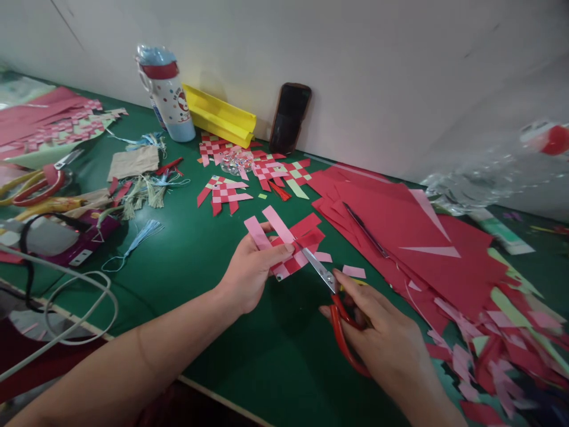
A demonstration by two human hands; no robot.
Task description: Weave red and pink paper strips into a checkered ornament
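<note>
My left hand [255, 264] pinches a woven paper fish [291, 261] of red and pink strips, thumb on top. A small round eye sits at its lower end, and loose pink strips stick up past my fingers. In my right hand [377, 326] is a pair of scissors [344, 332] with red handles. Their metal blades reach to the paper beside my left thumb; whether they are fully closed I cannot make out. Small pink offcuts [354, 271] lie on the green table just beyond the blades.
Finished woven pieces [226, 193] lie behind my hands, near a phone [290, 118] leaning on the wall. Red paper sheets [400, 231] and scraps [502, 350] spread at right, with a plastic bottle [489, 175]. At left are a flask [169, 98], tassels [140, 234] and a cable [95, 276].
</note>
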